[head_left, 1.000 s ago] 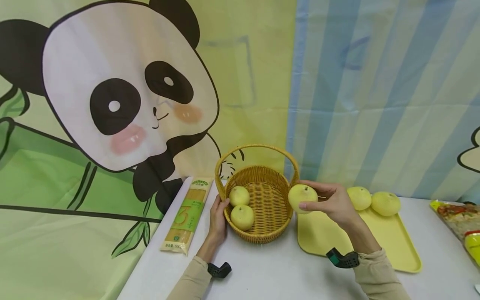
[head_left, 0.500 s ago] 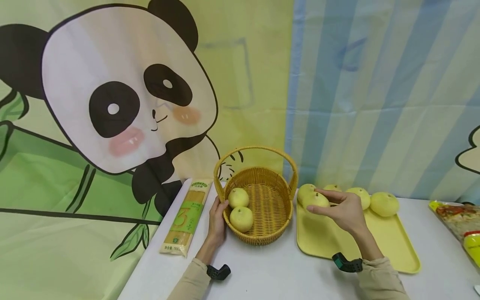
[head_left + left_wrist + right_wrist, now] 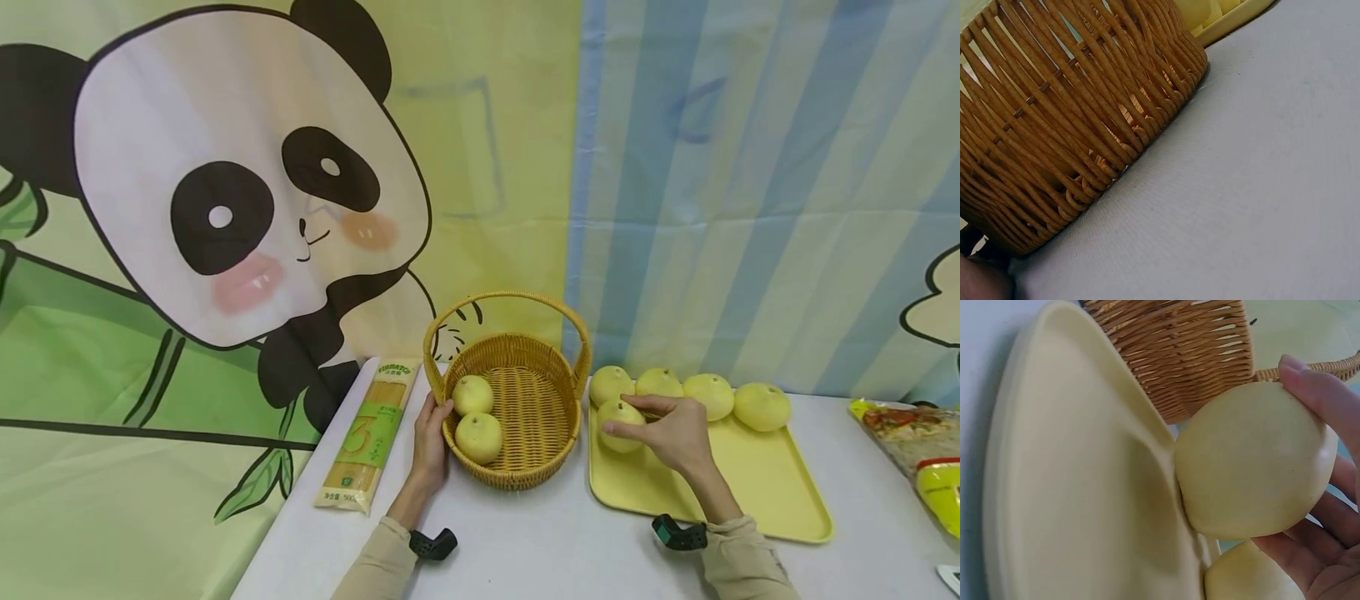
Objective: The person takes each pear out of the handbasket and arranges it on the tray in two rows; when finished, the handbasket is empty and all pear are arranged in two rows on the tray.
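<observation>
A round yellow pear (image 3: 619, 433) is pinched between thumb and fingers of my right hand (image 3: 675, 433), low over the front-left part of the yellow tray (image 3: 720, 492). In the right wrist view the same pear (image 3: 1254, 462) shows close up at the tray's edge; whether it touches the tray I cannot tell. My left hand (image 3: 431, 442) grips the left side of the wicker basket (image 3: 532, 417), thumb at the rim. Two pears, a rear one (image 3: 473, 395) and a front one (image 3: 478, 439), lie inside at the left. Several more, including the rightmost pear (image 3: 762, 407), line the tray's back edge.
Left of the basket lies a pack of noodles (image 3: 369, 437) with a green label. A printed food bag (image 3: 911, 442) is at the far right. Behind the white table (image 3: 540, 550) hangs a panda-printed curtain (image 3: 465, 167). The basket's tall handle (image 3: 510, 295) arches up.
My right hand has carried its pear from beside the basket's right rim rightward, then down over the tray. The left hand stays on the basket.
</observation>
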The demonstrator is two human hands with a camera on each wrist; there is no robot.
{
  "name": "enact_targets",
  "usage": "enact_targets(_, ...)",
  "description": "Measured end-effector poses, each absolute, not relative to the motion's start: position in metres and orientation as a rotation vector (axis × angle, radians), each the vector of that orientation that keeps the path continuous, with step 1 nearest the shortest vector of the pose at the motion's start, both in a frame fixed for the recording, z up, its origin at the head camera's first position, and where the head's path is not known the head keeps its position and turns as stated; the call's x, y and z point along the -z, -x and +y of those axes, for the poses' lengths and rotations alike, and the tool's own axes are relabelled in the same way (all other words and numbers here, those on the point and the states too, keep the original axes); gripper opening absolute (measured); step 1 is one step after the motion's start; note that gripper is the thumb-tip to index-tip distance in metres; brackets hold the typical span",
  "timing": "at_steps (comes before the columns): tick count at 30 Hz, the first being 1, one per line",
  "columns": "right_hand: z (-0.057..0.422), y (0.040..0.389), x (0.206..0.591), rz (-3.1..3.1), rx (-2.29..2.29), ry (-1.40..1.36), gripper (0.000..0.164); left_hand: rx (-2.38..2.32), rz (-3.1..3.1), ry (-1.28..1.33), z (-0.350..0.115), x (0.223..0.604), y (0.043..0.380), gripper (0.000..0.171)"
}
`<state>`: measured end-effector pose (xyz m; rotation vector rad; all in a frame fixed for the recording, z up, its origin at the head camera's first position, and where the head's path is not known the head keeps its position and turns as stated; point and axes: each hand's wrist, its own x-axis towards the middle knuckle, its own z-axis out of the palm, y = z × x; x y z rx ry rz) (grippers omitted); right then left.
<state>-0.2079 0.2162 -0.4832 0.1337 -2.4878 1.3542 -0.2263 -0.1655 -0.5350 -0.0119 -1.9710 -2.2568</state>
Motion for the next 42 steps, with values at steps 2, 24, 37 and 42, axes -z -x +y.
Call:
enact_targets(2,0.214,0.209,0.487,-2.491,-1.326,-0.128,0.05,2.254,-1.972,0.01,-0.166,0.535,0.226,0.048)
enact_targets(24,0.217,0.214,0.484,-2.432,-1.049,-0.371,0.053,2.248,-1.936,0.046,-0.169,0.536,0.229,0.049)
enact_targets(37,0.198,0.203,0.461,-2.198,-1.166,-0.448,0.039,2.252,-1.939,0.039,-0.168,0.538,0.228,0.049)
enact_targets(42,0.165,0.191,0.441,-2.157,-1.314,-0.626,0.032,2.246,-1.949,0.029,-0.167,0.539,0.229,0.05)
